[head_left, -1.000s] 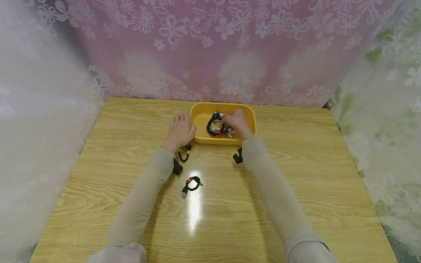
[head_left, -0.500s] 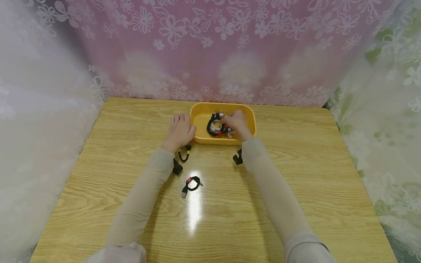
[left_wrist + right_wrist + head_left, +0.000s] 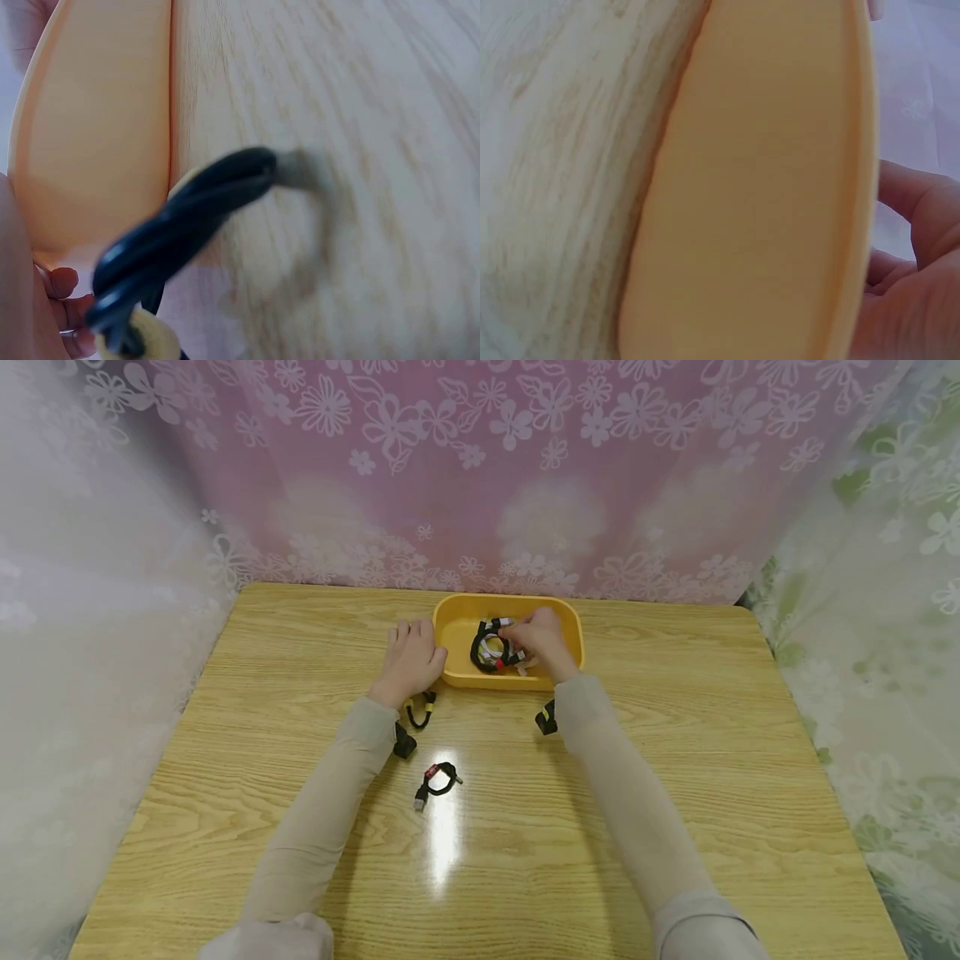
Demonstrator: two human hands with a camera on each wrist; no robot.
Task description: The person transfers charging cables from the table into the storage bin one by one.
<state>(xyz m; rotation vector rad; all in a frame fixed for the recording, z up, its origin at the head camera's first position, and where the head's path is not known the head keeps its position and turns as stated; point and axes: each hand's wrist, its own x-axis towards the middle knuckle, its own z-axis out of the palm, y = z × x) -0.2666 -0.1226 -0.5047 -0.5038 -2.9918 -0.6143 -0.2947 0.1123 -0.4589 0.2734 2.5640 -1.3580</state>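
Bin (image 3: pixel 456 643) is at the far side of the tabletop (image 3: pixel 675 710), near the back edge, just in front of the pink floral curtain (image 3: pixel 517 477). From my end the hands are apart, one at the left end of the bin, one reaching in from the right.

Left hand (image 3: pixel 410 662): thumb against the bin's left end, fingers loosely bent outside it. I don't see it gripping anything.

Right hand (image 3: pixel 542 639): down inside the bin, fingers at the right side of the cable pile. I can't tell if it pinches a cable; the bin wall hides the fingertips in my right wrist feed.

Inside the bin I get a black cable (image 3: pixel 477 657) in a coil, red tag (image 3: pixel 501 665) at its near side, and a white cable (image 3: pixel 491 647) bunched within the ring.

Outside: yellow-banded cable (image 3: pixel 417 725), a black loop just below the left hand, near the bin. Red-tagged cable (image 3: pixel 438 792) lies coiled nearer the person, USB plug (image 3: pixel 419 804) toward them. Both sleeves (image 3: pixel 630 802) are light beige.
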